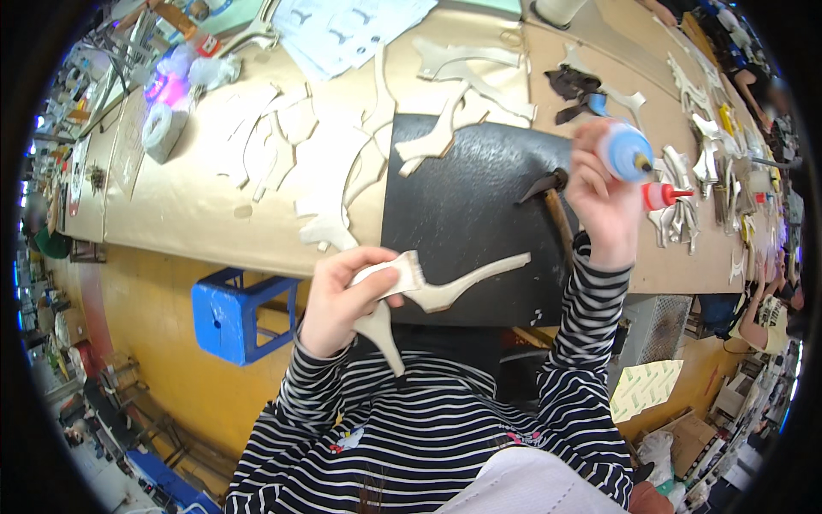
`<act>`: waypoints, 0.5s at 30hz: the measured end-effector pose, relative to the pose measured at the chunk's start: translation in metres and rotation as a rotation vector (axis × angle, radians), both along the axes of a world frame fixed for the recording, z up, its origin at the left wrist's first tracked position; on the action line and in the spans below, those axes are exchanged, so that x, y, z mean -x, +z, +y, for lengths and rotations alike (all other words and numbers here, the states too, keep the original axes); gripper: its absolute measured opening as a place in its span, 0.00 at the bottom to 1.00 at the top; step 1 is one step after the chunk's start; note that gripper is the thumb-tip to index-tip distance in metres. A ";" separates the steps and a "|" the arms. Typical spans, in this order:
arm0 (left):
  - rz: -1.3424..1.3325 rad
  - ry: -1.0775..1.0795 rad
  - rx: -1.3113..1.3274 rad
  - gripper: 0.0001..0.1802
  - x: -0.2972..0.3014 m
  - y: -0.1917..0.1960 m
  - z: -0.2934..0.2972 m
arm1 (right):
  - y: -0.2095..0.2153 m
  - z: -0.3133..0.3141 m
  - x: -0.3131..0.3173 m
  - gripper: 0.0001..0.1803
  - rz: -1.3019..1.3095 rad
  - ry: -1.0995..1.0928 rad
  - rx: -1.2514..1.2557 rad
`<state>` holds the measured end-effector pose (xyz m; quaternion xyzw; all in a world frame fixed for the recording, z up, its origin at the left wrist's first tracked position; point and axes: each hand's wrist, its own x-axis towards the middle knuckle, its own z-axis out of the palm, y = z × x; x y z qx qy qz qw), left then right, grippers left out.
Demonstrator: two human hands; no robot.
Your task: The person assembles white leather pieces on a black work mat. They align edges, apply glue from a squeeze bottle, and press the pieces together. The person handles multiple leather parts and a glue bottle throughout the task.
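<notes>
My left hand (342, 295) is closed on a cream-coloured branching strap piece (445, 293), pinching its wide end between thumb and fingers. One narrow arm of the piece reaches right over the black mat (479, 223); another hangs down in front of my striped top. Raised at the right, my right hand (606, 214) grips a blue-and-white squeeze bottle (623, 152), its dark and yellowish tip facing up toward me. Both the hand and the bottle are slightly blurred. Just beside it is a red-capped bottle (659, 196). A hammer (556, 206) lies on the mat, its handle partly behind my right wrist.
Cream cut pieces (368, 167) lie scattered over the table. Printed sheets (342, 34) are at the back, a tape roll (163, 130) at the left. A blue stool (240, 317) stands by the table's near edge. Other people (762, 321) are at the far right.
</notes>
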<state>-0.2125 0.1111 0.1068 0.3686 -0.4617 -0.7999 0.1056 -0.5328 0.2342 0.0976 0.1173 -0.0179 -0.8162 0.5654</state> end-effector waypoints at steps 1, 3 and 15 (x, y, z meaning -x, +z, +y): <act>0.016 0.036 -0.020 0.11 -0.006 -0.002 -0.005 | -0.006 -0.007 0.021 0.19 -0.201 0.106 -0.012; 0.029 0.103 -0.030 0.12 -0.018 -0.005 -0.011 | -0.026 -0.028 0.056 0.17 -0.284 0.197 -0.023; 0.085 0.183 0.041 0.12 -0.026 -0.022 -0.018 | -0.096 -0.118 0.121 0.19 -0.438 -0.147 -0.084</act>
